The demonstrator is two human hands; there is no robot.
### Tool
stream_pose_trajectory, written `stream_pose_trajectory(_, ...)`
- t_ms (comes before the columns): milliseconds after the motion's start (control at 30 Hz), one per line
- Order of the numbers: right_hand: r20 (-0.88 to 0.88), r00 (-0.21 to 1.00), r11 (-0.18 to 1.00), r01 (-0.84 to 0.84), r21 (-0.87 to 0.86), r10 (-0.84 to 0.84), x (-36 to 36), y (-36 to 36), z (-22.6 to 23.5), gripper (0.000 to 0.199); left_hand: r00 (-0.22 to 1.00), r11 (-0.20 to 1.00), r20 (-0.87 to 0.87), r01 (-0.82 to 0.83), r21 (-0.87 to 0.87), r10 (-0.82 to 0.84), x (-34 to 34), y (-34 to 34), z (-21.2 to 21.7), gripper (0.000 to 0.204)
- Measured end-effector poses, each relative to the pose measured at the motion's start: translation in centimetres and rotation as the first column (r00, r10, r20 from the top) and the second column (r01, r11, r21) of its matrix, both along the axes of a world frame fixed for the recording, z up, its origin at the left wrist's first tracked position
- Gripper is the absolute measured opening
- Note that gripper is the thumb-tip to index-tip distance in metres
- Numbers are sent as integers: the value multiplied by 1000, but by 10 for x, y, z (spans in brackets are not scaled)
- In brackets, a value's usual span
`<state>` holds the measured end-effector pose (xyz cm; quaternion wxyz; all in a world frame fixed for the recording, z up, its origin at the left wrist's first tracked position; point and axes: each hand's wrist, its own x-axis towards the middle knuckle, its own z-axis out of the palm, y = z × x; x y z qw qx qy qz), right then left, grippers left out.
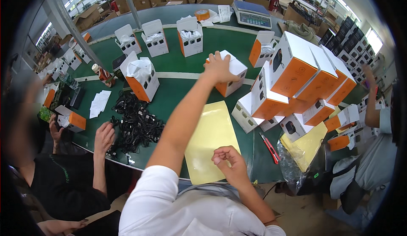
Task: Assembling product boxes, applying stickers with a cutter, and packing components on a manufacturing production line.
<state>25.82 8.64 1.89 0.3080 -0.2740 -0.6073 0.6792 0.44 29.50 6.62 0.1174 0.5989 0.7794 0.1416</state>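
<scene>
My left hand [220, 69] reaches far across the bench, its fingers spread over the top of a closed white-and-orange carton [234, 77] and the thumb along one side. Under that forearm, a yellow sheet [212, 138] lies flat on the green bench. Low over the sheet's near right part is my right hand [231, 164], with its fingers curled in and the thumb against them. Whatever those fingers may hold is too small or hidden to make out. To the right of the held carton, several closed cartons [292, 68] are stacked in a pile.
A red utility knife [270, 148] lies near the bench's front edge, beside plastic-wrapped yellow sheets [307, 145]. Black cables [137, 123] are heaped left, near a co-worker's hand [104, 137]. Open cartons [190, 37] line the far strip; a scale [252, 15] stands behind.
</scene>
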Motion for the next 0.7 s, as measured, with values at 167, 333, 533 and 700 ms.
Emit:
stream_pose_trajectory(167, -166, 986, 997, 5, -73, -17, -35, 10, 11, 45, 978, 980, -76, 187, -64, -192, -67, -29, 1, 121)
stream_pose_trajectory(333, -316, 902, 800, 51, -598, -294, -116, 83, 12, 80, 987, 998, 157, 3, 65, -14, -87, -66, 7, 110)
stream_pose_trajectory(533, -333, 892, 923, 191, -333, -304, -175, 126, -14, 79, 222, 914, 975, -393, 102, -13, -115, -65, -70, 62)
stream_pose_trajectory(700, -232, 935, 955, 290, 56, -270, -150, 61, 23, 89, 269, 856, 952, -447, 260, -148, -116, -151, -45, 45)
